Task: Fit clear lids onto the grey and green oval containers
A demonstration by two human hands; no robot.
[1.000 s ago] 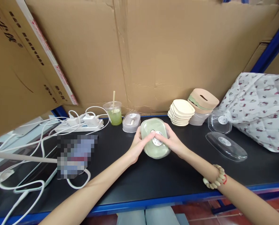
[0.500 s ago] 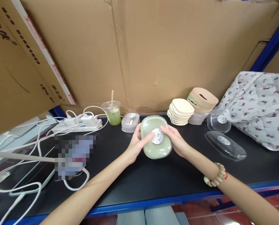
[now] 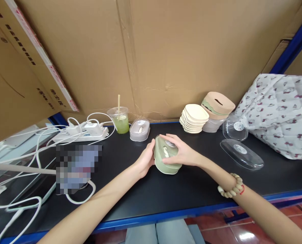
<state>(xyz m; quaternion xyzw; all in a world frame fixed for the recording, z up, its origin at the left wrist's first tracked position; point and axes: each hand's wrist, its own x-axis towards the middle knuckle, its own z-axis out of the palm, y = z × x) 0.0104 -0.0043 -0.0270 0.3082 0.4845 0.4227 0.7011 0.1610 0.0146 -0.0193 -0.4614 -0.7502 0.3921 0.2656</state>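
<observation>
Rounded pale-green box (image 3: 161, 152), round white label (image 3: 170, 144) on top: over smooth black tabletop (image 3: 141, 200). Left hand (image 3: 145, 160): cupped at its left side, fingers mostly hidden, spacing unclear. Right hand (image 3: 183, 152): thumb and fingers spread, clasping its top. Behind-left of it: lilac-grey box (image 3: 138, 136). Behind-right: stacked, wavy-edged cream pieces (image 3: 192, 120).

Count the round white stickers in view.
4 stickers: one on the green container, partly hidden by the right hand; one on the gray container; one each on the rear clear cover and front clear cover, near the patterned bag. More may be hidden.
</observation>
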